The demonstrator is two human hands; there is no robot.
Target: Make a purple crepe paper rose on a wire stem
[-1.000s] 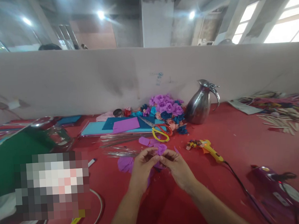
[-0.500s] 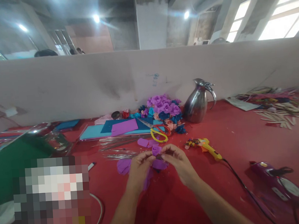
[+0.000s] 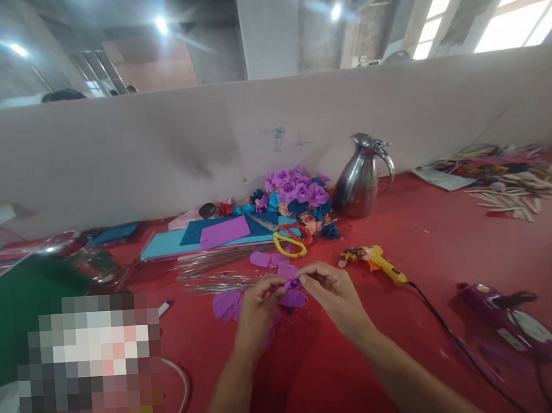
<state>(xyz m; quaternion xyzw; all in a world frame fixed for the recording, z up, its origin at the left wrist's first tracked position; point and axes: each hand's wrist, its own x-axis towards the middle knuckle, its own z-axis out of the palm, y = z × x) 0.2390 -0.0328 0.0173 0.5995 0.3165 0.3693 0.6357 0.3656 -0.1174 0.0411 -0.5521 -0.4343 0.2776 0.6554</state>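
Between the fingertips of both hands is a small purple paper flower (image 3: 292,284). My left hand (image 3: 259,301) pinches its left side, and my right hand (image 3: 328,290) pinches its right side. Cut purple petals (image 3: 228,305) lie to the left of my hands, and more purple pieces (image 3: 261,259) lie just beyond them. Scissors (image 3: 289,244) with yellow and red handles rest behind, partly on the stacked coloured sheets. A bundle of thin wires (image 3: 219,283) lies to the left of the flower.
Finished purple, blue and peach flowers (image 3: 298,189) are heaped by the wall beside a metal jug (image 3: 359,179). A yellow glue gun (image 3: 382,267) lies to the right, its cord running near a purple power strip (image 3: 510,323). Coloured sheets (image 3: 166,245) lie back left.
The flower has tipped and sits slightly lower between my fingers, its top now facing me more. My right hand has shifted a little. The whole view has moved slightly.
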